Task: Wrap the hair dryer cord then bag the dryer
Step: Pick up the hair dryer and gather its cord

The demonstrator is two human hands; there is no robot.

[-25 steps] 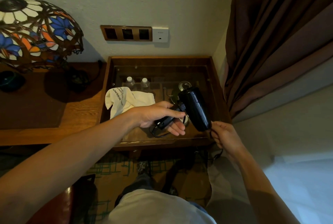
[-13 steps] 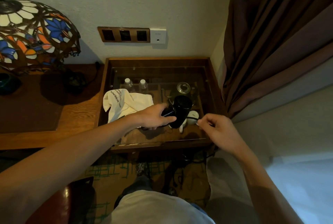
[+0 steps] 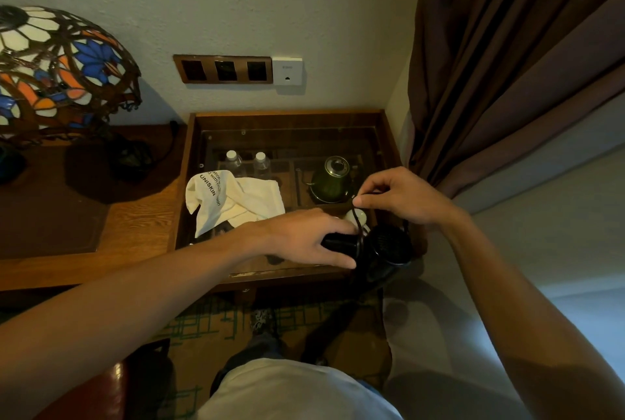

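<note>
The black hair dryer hangs over the front right corner of the glass-topped cabinet, its rear grille facing me. My left hand grips the dryer's handle from the left. Just above the dryer, my right hand pinches the thin black cord, which runs down from my fingers to the handle. A crumpled white cloth bag printed "UNISKIN" lies on the glass to the left of my hands.
Under the glass are two water bottles and a green kettle. A stained-glass lamp stands on the wooden desk at left. A brown curtain hangs at right. Switch panel on the wall.
The dryer has swung down and right to the cabinet's front corner. My right hand rose from below the dryer to above it, carrying the cord over the handle.
</note>
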